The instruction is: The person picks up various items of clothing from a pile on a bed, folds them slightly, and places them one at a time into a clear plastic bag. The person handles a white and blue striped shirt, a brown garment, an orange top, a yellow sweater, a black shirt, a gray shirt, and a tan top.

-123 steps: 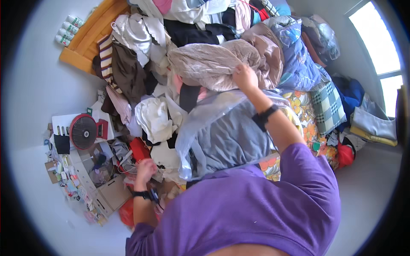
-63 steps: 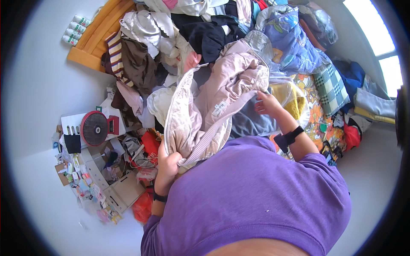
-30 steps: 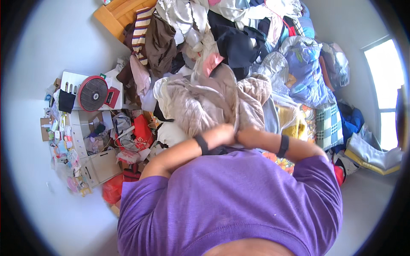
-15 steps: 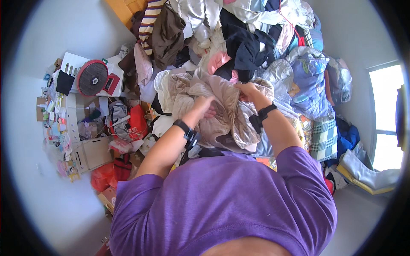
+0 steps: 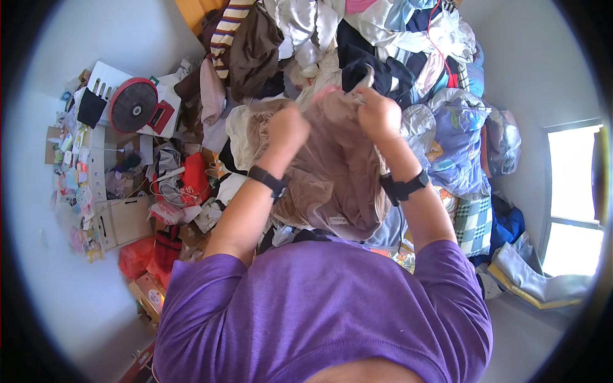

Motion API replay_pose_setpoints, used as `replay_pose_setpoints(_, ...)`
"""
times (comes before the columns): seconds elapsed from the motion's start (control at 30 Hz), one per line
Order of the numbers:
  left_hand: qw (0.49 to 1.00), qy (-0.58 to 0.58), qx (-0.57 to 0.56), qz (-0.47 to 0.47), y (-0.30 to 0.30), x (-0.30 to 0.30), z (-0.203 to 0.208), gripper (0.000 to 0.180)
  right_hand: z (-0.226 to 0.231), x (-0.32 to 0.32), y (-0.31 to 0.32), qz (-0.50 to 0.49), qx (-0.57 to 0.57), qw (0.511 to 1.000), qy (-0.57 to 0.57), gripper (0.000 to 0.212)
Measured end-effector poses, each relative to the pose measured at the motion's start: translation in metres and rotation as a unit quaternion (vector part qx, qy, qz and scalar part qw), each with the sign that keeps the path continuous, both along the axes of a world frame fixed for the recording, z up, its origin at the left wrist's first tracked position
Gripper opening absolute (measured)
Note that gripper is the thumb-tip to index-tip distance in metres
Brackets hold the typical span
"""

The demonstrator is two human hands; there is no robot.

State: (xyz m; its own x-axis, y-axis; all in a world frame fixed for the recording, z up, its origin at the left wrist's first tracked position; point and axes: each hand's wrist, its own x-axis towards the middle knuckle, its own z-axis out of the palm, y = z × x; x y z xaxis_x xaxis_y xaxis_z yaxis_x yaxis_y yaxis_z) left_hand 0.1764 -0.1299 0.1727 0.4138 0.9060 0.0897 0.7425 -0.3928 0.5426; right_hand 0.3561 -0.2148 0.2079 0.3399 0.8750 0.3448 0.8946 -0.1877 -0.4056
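A brownish-beige velvety garment [image 5: 341, 172] hangs spread between my two hands, with a small pale label near its lower edge. My left hand [image 5: 288, 132] is closed in a fist at its upper left, and the fingertips are partly hidden. At the upper right, my right hand [image 5: 380, 119] pinches the garment's edge, and a bit of cloth sticks up above the fingers. Cream-coloured cloth [image 5: 240, 137] lies just left of my left hand. Beyond my right hand is a black garment [image 5: 377, 70].
A large heap of clothes [image 5: 306, 32] fills the far side. A patterned blue bundle in clear plastic [image 5: 456, 137] lies to the right, above a green checked cloth [image 5: 474, 223]. On the left, a red round fan [image 5: 133, 105] sits on a white surface. A bright window [image 5: 575, 204] is at far right.
Both hands have lifted and closed, pulling the garment up and apart. Its smoother brown side and the label now show. The view has shifted slightly.
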Motion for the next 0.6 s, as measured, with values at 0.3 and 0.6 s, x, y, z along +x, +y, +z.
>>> replay_pose_setpoints(0.3, 0.885, 0.043, -0.282, -0.368, -0.074, -0.010, -0.078, 0.026, -0.156, -0.039, -0.057, 0.114, -0.151, 0.942, 0.278, 0.042)
replay_pose_setpoints(0.6, 0.856, -0.214, -0.435, 0.181, 0.008, -0.171, -0.142, 0.016, -0.078, -0.093, -0.100, 0.175, -0.322, 0.928, 0.064, 0.045)
